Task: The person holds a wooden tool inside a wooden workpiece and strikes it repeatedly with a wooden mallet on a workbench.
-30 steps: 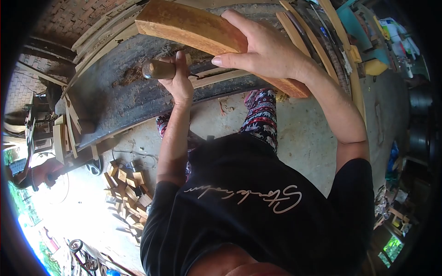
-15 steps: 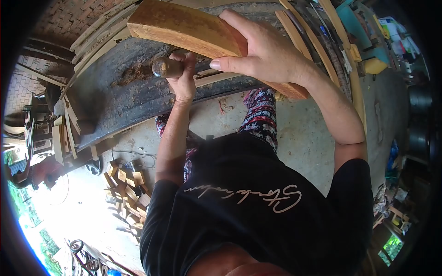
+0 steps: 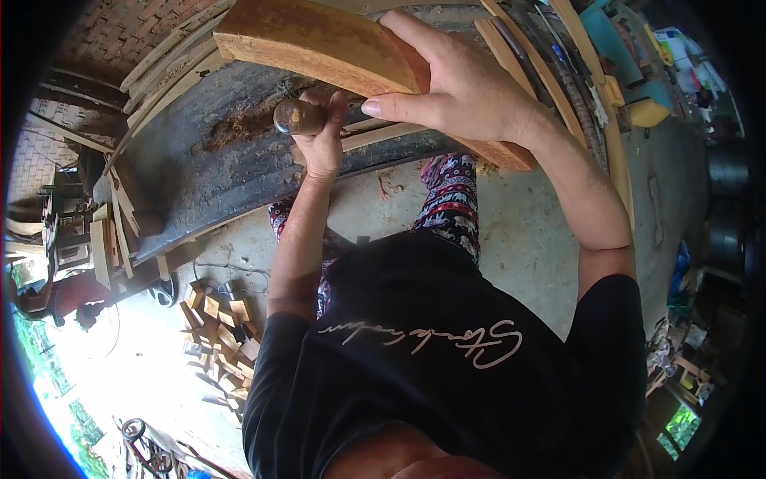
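Observation:
My right hand (image 3: 467, 96) is closed around a thick, squared wooden block (image 3: 319, 44), its thumb stretched along the near side. A reddish wooden end (image 3: 511, 154) pokes out below that wrist and looks like part of the same piece. Under the block, my left hand (image 3: 321, 144) grips a chisel-like tool (image 3: 299, 117) by its round handle. The handle's blunt end faces me, with a shiny band at its edge; any blade is hidden. Both hands are above a large dark slab of wood (image 3: 231, 172) with a rough brown hollow in it.
Long strips of wood (image 3: 511, 60) lie to the right of the slab, and curved boards (image 3: 171, 52) line its far left. Cut wood blocks (image 3: 227, 339) are heaped on the concrete floor (image 3: 527, 215) at lower left. My legs (image 3: 451, 195) are against the slab's near edge.
The tool's handle end has shifted slightly right, and my left hand has turned a little with it. The wooden block has moved slightly left. Both grips stay the same.

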`<state>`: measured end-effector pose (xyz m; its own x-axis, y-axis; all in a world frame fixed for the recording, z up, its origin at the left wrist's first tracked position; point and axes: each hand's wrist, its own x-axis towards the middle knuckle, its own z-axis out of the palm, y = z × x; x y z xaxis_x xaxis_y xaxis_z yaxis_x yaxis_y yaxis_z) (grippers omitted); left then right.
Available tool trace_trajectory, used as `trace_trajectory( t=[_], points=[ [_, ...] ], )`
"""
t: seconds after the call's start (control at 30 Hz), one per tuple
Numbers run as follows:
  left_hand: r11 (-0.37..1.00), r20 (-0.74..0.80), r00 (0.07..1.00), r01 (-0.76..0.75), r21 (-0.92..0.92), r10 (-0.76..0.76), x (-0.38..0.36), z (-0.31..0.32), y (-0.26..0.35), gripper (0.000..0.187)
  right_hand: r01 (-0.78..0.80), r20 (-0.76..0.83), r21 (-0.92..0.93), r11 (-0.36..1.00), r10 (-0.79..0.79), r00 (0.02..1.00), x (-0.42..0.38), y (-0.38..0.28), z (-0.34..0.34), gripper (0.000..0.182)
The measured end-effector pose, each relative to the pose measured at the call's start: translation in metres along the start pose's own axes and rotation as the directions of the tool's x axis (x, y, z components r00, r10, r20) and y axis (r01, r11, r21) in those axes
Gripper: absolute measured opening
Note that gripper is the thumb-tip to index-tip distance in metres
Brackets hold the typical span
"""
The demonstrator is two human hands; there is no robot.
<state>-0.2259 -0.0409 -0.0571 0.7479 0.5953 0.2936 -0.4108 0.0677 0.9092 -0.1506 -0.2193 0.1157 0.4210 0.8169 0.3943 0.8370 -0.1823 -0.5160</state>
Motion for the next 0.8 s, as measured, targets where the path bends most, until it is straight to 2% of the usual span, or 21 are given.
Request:
trace_trajectory(
  t=[0.13,0.2,0.23,0.3,0.33,0.4,0.47,0.53,0.6,0.63,0.7,0.73,0.8],
  points=[
    [0.998,0.013,0.999,-0.047,0.04,0.047,0.001,-0.001,0.0,0.021,-0.047,0.051,-0.016,0.999,0.047,0.998,0.004,-0.006,-0.009,0.055],
    [0.987,0.034,0.997,-0.076,0.144,0.072,0.0,-0.001,-0.001,0.021,-0.178,0.249,0.298,0.938,0.103,0.963,0.015,-0.025,-0.033,0.059],
    [0.987,0.038,0.997,-0.078,0.143,0.073,0.0,0.0,-0.001,0.021,-0.178,0.245,0.296,0.938,0.106,0.964,0.021,-0.03,-0.043,0.059],
    [0.981,-0.001,0.999,-0.037,0.189,0.038,0.0,0.003,0.002,0.02,-0.023,0.196,0.385,0.923,-0.057,0.979,0.029,-0.039,-0.056,0.053],
    [0.981,0.002,0.999,-0.039,0.188,0.04,-0.001,0.006,0.006,0.02,-0.022,0.193,0.383,0.923,-0.057,0.98,0.027,-0.044,-0.055,0.053],
    [0.987,-0.037,0.991,-0.125,0.099,0.129,-0.005,0.013,0.015,0.019,0.073,0.075,0.269,0.96,-0.096,0.993,0.023,-0.056,-0.053,0.052],
    [0.991,-0.05,0.992,-0.117,0.057,0.12,-0.005,0.013,0.014,0.019,0.061,0.084,0.29,0.955,-0.089,0.992,0.02,-0.05,-0.047,0.052],
    [0.984,0.003,0.991,-0.137,0.111,0.137,-0.004,0.008,0.007,0.019,0.048,0.097,0.316,0.948,-0.082,0.992,0.02,-0.046,-0.045,0.052],
    [0.98,0.005,0.989,-0.15,0.133,0.151,-0.005,0.008,0.008,0.019,-0.161,0.238,0.38,0.911,0.071,0.969,0.021,-0.042,-0.046,0.053],
    [0.982,0.014,0.993,-0.117,0.147,0.116,-0.004,0.006,0.007,0.02,-0.162,0.239,0.38,0.911,0.072,0.968,0.02,-0.042,-0.047,0.053],
    [0.984,0.023,0.997,-0.081,0.162,0.079,-0.005,0.004,0.004,0.02,-0.208,0.3,0.223,0.952,0.136,0.944,0.02,-0.042,-0.049,0.056],
    [0.983,0.013,0.997,-0.073,0.168,0.071,-0.004,0.005,0.004,0.021,-0.209,0.3,0.223,0.952,0.137,0.944,0.016,-0.045,-0.046,0.056],
    [0.983,0.006,0.998,-0.065,0.174,0.065,-0.003,0.007,0.007,0.022,-0.026,-0.007,0.262,0.965,0.028,1.0,0.007,-0.054,-0.038,0.06]
  ],
)
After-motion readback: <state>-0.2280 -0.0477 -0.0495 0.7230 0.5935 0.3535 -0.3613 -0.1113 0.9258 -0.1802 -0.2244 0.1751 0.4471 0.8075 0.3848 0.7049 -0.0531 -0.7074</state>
